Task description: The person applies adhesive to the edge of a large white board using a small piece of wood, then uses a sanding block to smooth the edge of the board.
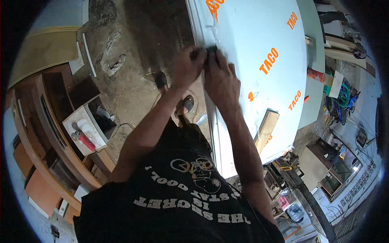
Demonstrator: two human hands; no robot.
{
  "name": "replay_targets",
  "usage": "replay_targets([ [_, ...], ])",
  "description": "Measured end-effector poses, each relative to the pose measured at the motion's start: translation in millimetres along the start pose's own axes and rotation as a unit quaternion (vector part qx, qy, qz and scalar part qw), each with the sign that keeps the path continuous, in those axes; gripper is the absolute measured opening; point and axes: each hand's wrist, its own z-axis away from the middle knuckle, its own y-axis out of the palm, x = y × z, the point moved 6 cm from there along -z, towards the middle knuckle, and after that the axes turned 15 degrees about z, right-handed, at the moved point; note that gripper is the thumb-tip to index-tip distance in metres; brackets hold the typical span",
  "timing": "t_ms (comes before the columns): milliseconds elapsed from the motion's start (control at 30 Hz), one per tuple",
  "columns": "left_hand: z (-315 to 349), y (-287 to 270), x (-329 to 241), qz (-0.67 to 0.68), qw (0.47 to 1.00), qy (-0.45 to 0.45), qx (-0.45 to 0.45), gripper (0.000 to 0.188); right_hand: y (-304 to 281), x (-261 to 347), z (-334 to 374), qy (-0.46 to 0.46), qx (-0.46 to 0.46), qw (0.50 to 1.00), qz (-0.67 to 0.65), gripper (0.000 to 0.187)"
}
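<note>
A large panel with a white printed covering (251,44) stretches out before me, its layered pale edge facing left. Over that edge, my left hand (189,67) is closed, fingers bent inward and blurred; whatever they pinch is hidden. Close beside it, my right hand (222,83) rests on the panel's left border, its fingers curled round a small dark block (211,49). The two hands' fingertips nearly meet at this block, whose kind I cannot make out. A strip of clear, wrinkled film (216,34) runs along the covering just beyond my fingers.
A wooden offcut (267,126) lies on the panel, right of my forearm. At left, a red-handled tool (84,139) sits on a white box (77,121) beside brown cabinet frames (44,109). A crumpled pale sheet (111,56) lies on the floor; a cluttered workbench (298,186) stands lower right.
</note>
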Motion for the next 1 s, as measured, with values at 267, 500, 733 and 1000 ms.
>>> replay_targets([
  [267, -15.0, -8.7, 14.0, 0.016, 1.0, 0.004, -0.02, 0.034, 5.6, 8.3, -14.3, -0.03, -0.033, 0.999, 0.023, 0.039],
  [500, -68.0, -11.4, -35.2, 0.008, 1.0, -0.002, -0.014, 0.033, -1.3, 11.4, -72.3, 0.006, -0.035, 0.999, 0.04, 0.042],
  [733, -48.6, -15.8, -4.7, 0.048, 0.998, -0.022, 0.019, 0.043, -2.9, 21.1, -41.4, -0.01, -0.042, 0.998, 0.056, 0.048],
  [1000, -65.6, -19.2, -6.5, -0.022, 0.999, -0.018, 0.016, 0.04, 1.9, 20.6, -58.6, 0.002, -0.005, 0.999, 0.051, 0.048],
])
